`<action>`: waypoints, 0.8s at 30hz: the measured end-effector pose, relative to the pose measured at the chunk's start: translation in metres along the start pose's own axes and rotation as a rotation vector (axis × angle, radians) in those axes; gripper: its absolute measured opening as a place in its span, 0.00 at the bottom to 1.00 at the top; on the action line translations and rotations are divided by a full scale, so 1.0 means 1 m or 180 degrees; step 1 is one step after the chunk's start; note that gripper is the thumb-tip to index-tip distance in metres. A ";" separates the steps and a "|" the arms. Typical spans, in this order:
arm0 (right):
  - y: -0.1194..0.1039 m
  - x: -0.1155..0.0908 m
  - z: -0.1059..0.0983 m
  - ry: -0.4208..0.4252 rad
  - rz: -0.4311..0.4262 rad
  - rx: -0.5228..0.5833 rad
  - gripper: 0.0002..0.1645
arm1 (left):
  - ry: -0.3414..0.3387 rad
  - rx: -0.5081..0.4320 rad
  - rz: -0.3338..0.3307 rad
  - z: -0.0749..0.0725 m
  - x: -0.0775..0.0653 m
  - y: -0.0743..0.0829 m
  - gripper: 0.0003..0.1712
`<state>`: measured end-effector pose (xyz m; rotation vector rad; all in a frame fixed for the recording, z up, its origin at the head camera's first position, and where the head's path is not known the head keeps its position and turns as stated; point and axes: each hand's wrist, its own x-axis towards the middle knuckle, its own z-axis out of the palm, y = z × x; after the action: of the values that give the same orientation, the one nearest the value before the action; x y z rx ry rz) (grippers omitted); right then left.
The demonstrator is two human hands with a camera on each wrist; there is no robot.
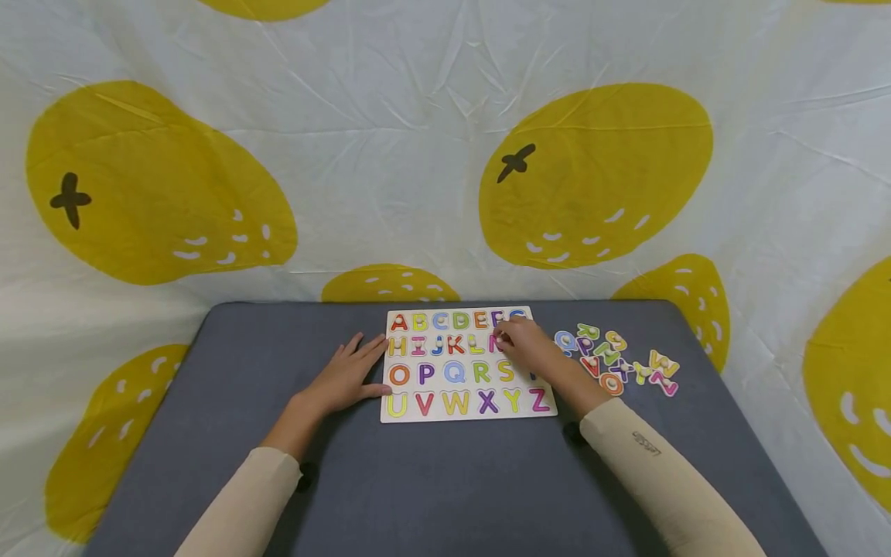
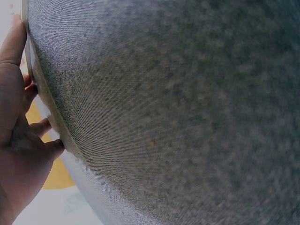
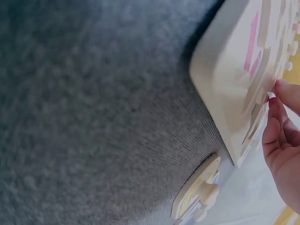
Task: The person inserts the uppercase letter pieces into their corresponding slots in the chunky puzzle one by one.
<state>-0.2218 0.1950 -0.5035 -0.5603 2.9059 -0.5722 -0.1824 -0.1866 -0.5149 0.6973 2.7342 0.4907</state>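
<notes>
A wooden alphabet puzzle board [image 1: 445, 422] lies flat on the grey table. Knobbed letter pieces sit in its top row and along much of the second. My left hand [image 1: 346, 377] rests by the board's left side, fingers spread, with thumb and fingertips touching its edge; the left wrist view shows this hand [image 2: 18, 126] at the frame's left. Over the right part of the second row, my right hand [image 1: 530, 346] pinches a small letter piece [image 1: 496, 343] between thumb and fingers. In the right wrist view the fingers of that hand [image 3: 284, 140] mostly hide the piece.
Several loose letter pieces lie in a pile right of the board, among them an orange O [image 1: 612, 384], a blue Q [image 1: 564, 342] and a pink Z [image 1: 664, 383]. A white cloth [image 1: 390, 155] with yellow fruit shapes hangs behind the table [image 1: 445, 487].
</notes>
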 end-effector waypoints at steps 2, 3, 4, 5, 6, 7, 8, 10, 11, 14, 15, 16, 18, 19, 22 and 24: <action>0.001 -0.002 -0.003 0.0003 -0.0018 0.0046 0.11 | -0.0002 -0.0003 0.0004 0.000 0.001 0.000 0.57; 0.002 -0.004 -0.005 0.0009 -0.0022 0.0073 0.11 | 0.0000 0.0004 0.0006 0.000 0.001 0.000 0.57; 0.003 -0.005 -0.007 0.0031 -0.0034 0.0088 0.12 | 0.0001 0.0008 0.0004 0.001 0.001 0.000 0.57; 0.005 -0.006 -0.009 0.0050 -0.0033 0.0121 0.12 | 0.0004 0.0009 0.0005 0.000 0.002 0.000 0.57; 0.006 -0.008 -0.012 0.0075 -0.0047 0.0139 0.12 | 0.0003 0.0006 -0.0001 0.000 0.002 0.001 0.57; 0.008 -0.010 -0.016 0.0097 -0.0038 0.0163 0.12 | 0.0005 0.0002 -0.0003 0.000 0.002 0.001 0.57; 0.010 -0.013 -0.019 0.0118 -0.0024 0.0178 0.12 | 0.0004 -0.0002 -0.0006 0.000 0.002 0.002 0.57; 0.014 -0.017 -0.025 0.0186 -0.0029 0.0197 0.12 | 0.0007 -0.0005 -0.0007 -0.001 0.002 0.003 0.57; 0.016 -0.020 -0.030 0.0215 -0.0023 0.0209 0.12 | 0.0005 -0.0010 -0.0009 -0.001 0.001 0.003 0.57; 0.025 -0.028 -0.038 0.0295 -0.0016 0.0202 0.13 | -0.0015 -0.0014 -0.0023 -0.001 0.002 0.004 0.57; 0.029 -0.031 -0.041 0.0324 -0.0019 0.0189 0.13 | -0.0022 -0.0013 -0.0028 -0.001 0.002 0.004 0.57; 0.033 -0.035 -0.043 0.0339 -0.0007 0.0170 0.13 | -0.0028 -0.0012 -0.0031 -0.001 0.002 0.004 0.57; 0.042 -0.042 -0.047 0.0383 0.0021 0.0160 0.13 | -0.0039 -0.0013 -0.0030 0.000 0.002 0.003 0.57; 0.047 -0.045 -0.049 0.0403 0.0030 0.0155 0.12 | -0.0042 -0.0006 -0.0028 0.000 0.001 0.003 0.57; 0.059 -0.057 -0.057 0.0437 -0.0023 0.0148 0.11 | -0.0027 -0.0005 -0.0036 0.000 0.001 0.002 0.56; 0.068 -0.065 -0.062 0.0452 -0.0017 0.0163 0.11 | -0.0007 -0.0002 -0.0023 0.001 0.000 0.002 0.56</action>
<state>-0.1963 0.2994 -0.4692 -0.5420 3.0126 -0.7127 -0.1819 -0.1849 -0.5148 0.6871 2.7336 0.4888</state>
